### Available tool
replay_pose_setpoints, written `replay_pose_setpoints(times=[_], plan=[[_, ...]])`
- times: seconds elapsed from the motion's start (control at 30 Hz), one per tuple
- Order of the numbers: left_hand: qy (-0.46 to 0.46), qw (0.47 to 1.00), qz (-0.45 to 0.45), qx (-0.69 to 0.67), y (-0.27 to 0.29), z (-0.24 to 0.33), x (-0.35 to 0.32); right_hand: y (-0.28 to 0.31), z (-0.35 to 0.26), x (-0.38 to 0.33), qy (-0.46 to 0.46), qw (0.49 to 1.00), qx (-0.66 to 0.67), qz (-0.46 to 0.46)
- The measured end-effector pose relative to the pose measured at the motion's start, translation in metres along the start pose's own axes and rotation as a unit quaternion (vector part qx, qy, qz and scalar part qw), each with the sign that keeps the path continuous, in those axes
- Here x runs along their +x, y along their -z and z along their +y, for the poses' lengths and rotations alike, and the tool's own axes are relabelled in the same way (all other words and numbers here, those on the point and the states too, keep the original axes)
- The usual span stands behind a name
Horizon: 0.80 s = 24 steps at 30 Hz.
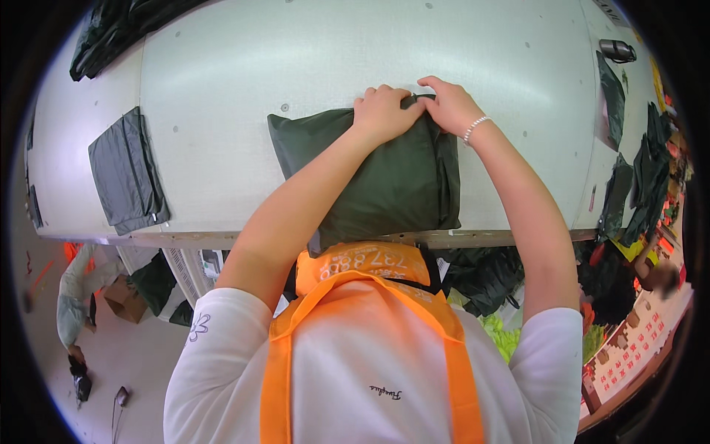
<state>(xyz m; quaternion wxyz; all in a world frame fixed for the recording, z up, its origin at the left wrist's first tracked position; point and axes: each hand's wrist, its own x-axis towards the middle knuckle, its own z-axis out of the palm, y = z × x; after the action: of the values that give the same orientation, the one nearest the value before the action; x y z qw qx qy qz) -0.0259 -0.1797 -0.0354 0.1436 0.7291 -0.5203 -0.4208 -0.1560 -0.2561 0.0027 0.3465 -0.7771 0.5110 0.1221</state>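
Bundle (392, 185): one, dark green, folded roughly square; centre of the frame, on the table (222, 74), lower left corner hanging past the near edge.

Left hand (384, 115): on the bundle's upper edge, fingers partly bent and close together, thumb toward the right; whether it grips the fabric, cannot tell.

Right hand (452, 107): at the bundle's upper right corner, just beside the left; index finger extended and apart from the thumb, remaining fingers largely hidden; firmness of any hold, cannot tell. Pale beaded bracelet (475, 129) at the wrist.

Table: white, pale-grey sheen, across the upper half of the frame.

Folded cloth (127, 174): one, dark grey, flat; left of the frame.

Black heap (126, 33): one, glossy; upper left.

Flask (617, 51): one, dark, lying on its side; upper right.

Apron (275, 385): orange, worn over a white shirt (370, 348); lower centre.

Carton (124, 298): brown; lower left.
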Motion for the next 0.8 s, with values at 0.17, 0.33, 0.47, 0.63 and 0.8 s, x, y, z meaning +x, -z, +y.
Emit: replay_pose_setpoints(times=[0.17,0.33,0.47,0.63,0.8], plan=[[-0.045,0.997,0.008,0.055,0.001,-0.003,-0.007,-0.016,0.026,-0.051,0.051,0.965,0.258,-0.005],[-0.051,0.995,0.03,0.078,-0.001,0.0,-0.009,-0.032,0.011,-0.067,-0.001,0.993,0.051,0.11],[-0.034,0.987,0.047,0.149,-0.004,0.01,-0.013,-0.028,0.012,-0.067,-0.035,0.983,0.075,0.166],[-0.033,0.979,0.075,0.185,-0.019,0.004,-0.007,-0.052,-0.006,-0.067,-0.004,0.969,0.142,0.204],[-0.076,0.993,-0.069,-0.063,0.005,-0.023,0.003,-0.06,0.0,-0.061,0.018,0.98,0.087,0.178]])
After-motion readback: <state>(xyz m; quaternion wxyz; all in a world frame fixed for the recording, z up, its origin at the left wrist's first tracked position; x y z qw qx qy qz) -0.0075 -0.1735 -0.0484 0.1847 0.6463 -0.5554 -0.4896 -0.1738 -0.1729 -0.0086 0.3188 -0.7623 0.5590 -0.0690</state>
